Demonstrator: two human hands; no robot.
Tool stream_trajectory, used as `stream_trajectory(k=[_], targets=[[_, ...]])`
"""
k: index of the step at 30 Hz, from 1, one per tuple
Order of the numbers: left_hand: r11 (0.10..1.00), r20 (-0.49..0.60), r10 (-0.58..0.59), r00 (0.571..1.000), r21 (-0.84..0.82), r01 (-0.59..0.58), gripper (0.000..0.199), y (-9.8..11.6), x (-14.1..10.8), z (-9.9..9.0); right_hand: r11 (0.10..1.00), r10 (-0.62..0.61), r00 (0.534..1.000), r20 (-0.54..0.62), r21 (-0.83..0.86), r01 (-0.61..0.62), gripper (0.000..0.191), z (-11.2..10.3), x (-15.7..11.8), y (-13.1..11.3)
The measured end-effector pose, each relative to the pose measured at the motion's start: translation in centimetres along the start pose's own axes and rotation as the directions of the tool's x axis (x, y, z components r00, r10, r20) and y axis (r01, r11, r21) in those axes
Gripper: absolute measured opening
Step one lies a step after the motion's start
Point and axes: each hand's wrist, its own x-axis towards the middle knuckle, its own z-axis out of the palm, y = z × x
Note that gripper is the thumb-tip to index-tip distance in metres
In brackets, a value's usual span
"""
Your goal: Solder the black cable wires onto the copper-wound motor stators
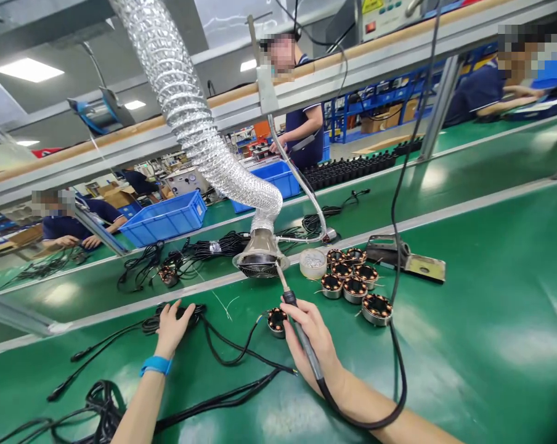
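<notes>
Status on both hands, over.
Left hand on black cable coil. Right hand gripping soldering iron, tip by hood. Copper-wound ring close by; iron's cord crosses right forearm.

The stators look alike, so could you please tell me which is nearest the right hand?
The lone stator just left of the right hand, set apart from the group farther right, with a black cable leading up to it.

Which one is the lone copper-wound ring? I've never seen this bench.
Follow the silver hose down to its funnel-shaped end over the green bench. Just below, beside the right hand holding a pen-like iron, is the small ring. Unlike the clustered rings farther right, it sits apart, with a black cable leading to it.
</notes>
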Motion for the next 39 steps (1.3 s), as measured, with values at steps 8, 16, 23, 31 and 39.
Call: stream_trajectory(k=[8,16,23,31,39], targets=[[0.904,-0.194,0.327,0.925,0.349,-0.247,0.062,4.7,5.1,-1.6,1.000,0.001,0.998,-0.061,-0.002,-0.001,0.046,-0.4,0.6,0.0],[0.663,0.000,0.614,0.789,0.543,-0.516,0.068,12.2,10.9,2.3,0.998,-0.036,0.997,-0.066,-0.046,0.033,0.048,-0.4,0.4,0.9],[0.401,0.223,0.797,0.561,0.501,-0.767,0.069,18.7,12.4,7.1,0.997,-0.043,0.997,-0.070,-0.062,0.038,0.049,-0.6,0.2,0.9],[0.317,0.372,0.790,0.487,0.432,-0.844,0.053,22.4,15.6,10.3,0.995,-0.066,0.995,-0.077,-0.086,0.059,0.051,-1.0,1.0,1.1],[0.347,0.466,0.712,0.525,0.417,-0.840,0.074,20.4,19.2,8.9,0.993,-0.057,0.995,-0.077,-0.103,0.049,0.050,-1.1,1.0,1.5]])
